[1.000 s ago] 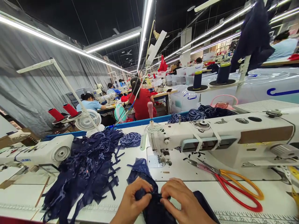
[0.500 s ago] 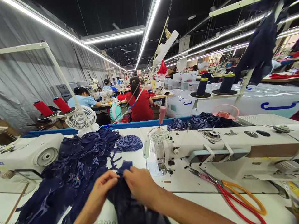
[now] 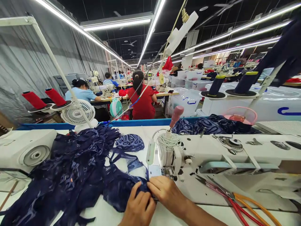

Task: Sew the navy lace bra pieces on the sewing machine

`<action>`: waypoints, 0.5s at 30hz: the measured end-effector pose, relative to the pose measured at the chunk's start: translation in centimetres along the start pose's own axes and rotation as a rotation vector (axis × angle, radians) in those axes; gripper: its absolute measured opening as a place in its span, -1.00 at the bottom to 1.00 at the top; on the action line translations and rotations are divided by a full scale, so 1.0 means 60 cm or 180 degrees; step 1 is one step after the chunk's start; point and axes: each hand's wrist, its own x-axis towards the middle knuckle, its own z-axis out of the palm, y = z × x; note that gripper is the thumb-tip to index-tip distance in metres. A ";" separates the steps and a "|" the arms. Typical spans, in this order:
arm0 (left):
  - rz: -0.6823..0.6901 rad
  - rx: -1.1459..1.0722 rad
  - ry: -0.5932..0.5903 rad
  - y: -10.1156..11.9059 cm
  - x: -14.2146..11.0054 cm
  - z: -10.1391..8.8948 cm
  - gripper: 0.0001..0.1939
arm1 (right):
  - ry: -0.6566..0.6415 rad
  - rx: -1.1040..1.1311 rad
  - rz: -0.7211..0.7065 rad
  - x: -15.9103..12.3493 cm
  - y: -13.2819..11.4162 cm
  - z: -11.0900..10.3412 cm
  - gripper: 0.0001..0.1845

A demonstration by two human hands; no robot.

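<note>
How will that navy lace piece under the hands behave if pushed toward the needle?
Likely floppy: the navy lace piece lies crumpled and folded where the left hand and right hand pinch it. Probably light, since it looks thin and patterned. It may snag or drag, as it lies against the strappy pile beside it.

No legible text, labels, brands or numbers in this view.

The white industrial sewing machine (image 3: pixel 225 153) on the table (image 3: pixel 113 213) shows no readable nameplate or marking. The blue curved mark on the white plastic storage bin (image 3: pixel 285 110) is a partial shape only and cannot be read as a letter or logo. The yellow hanging tag (image 3: pixel 161 78) on the overhead cord is too small and blurred to read. Signs in the far background of the hall are too distant to resolve.
</note>
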 end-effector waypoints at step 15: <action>0.0317 -0.1360 -0.1275 -0.063 0.026 0.031 -0.88 | 0.0233 -0.0044 0.0506 -0.094 0.055 -0.075 -0.45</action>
